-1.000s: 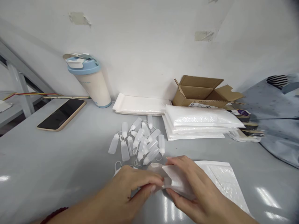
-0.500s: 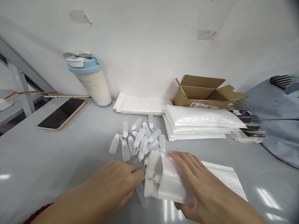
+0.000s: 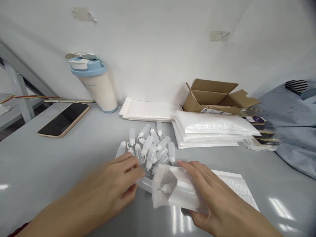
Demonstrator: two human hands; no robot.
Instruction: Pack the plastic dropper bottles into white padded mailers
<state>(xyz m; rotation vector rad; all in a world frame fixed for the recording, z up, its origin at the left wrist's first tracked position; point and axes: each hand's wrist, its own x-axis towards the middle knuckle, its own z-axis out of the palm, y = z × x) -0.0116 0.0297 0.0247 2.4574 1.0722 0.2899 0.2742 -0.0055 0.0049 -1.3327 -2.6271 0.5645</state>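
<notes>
Between the fingers of my left hand is a small translucent squeeze bottle, lying sideways with its front end at the mouth of a white bubble mailer. My right hand is wrapped round that mailer, which gapes toward the left. A white bottle tip shows inside the opening. Just beyond my hands lies a loose pile of similar squeeze bottles with capped tips. Part of the pile is hidden behind my left fingers. Another flat bubble mailer lies under my right wrist.
Stuffed white mailers are stacked at the right, before an open cardboard box. Flat white mailers lie along the wall. A phone and a blue-lidded tumbler are at the left. Grey-blue fabric is at the far right.
My left hand has risen from below the mailer's mouth and taken the bottle up level with the opening. My right hand still grips the mailer, its mouth now facing left more squarely.
</notes>
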